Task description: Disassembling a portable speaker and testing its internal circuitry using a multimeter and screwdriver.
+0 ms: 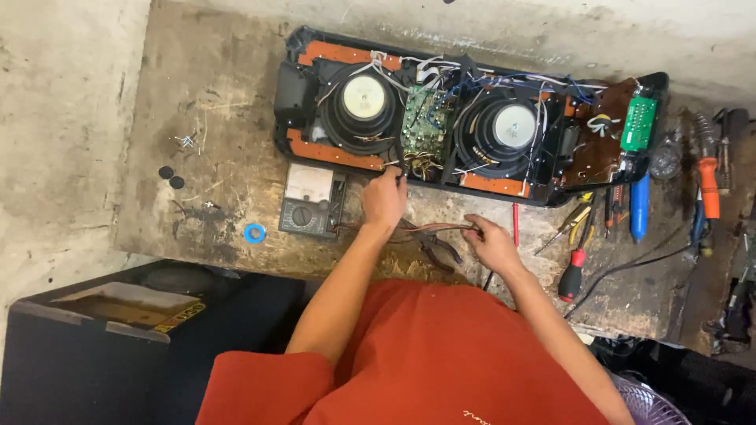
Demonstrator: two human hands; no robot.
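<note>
An opened speaker cabinet (299, 86) lies on the workbench, showing two round speaker drivers, a green circuit board (425, 118) between them and loose wires. My left hand (383, 198) holds a black meter probe with its tip at the lower edge of that board. My right hand (490, 242) rests on the bench nearer me, pinching the brown and red meter leads (441, 228). An analog multimeter (312, 201) sits left of my left hand. Dark pliers (438, 250) lie between my hands.
Right of my right hand lie a red-handled screwdriver (572, 271), yellow-handled cutters (573, 220), a blue tool (639, 206) and an orange-handled tool (709, 185). A blue tape roll (254, 232) lies left of the meter. A black box (87, 346) stands below the bench.
</note>
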